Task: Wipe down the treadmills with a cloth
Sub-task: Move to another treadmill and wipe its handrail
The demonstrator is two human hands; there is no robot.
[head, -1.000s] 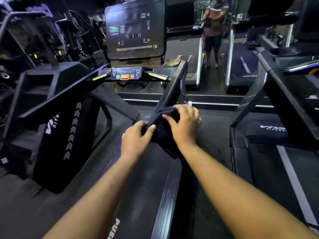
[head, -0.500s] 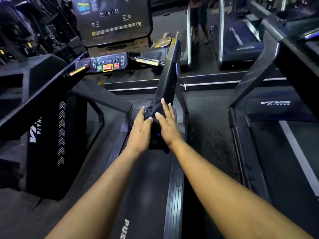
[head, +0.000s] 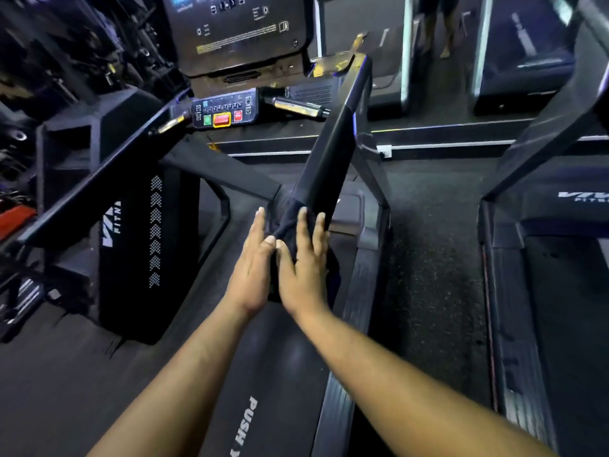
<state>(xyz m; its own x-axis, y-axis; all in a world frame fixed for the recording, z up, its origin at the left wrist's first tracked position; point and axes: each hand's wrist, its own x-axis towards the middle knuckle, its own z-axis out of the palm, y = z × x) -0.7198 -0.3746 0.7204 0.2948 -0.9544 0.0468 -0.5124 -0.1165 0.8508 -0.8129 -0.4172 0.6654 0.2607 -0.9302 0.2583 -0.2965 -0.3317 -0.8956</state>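
A dark cloth (head: pixel 286 222) is wrapped around the lower end of the treadmill's right upright post (head: pixel 333 153). My left hand (head: pixel 252 268) lies flat on the cloth's left side, fingers straight. My right hand (head: pixel 304 268) presses flat on its right side, thumb touching the left hand's thumb. The cloth is pinched between both palms and the post. The treadmill's belt (head: pixel 263 374) runs under my forearms. Its console (head: pixel 227 110) with green and red buttons sits above.
A second treadmill (head: pixel 553 291) stands to the right across a strip of speckled floor (head: pixel 435 275). A black stair machine (head: pixel 131 232) stands at the left. A person's legs (head: pixel 438 24) show at the top, beyond more treadmills.
Both hands went from gripping the bunched cloth to lying flat on it and slid down the post toward its base. The view tilted downward.
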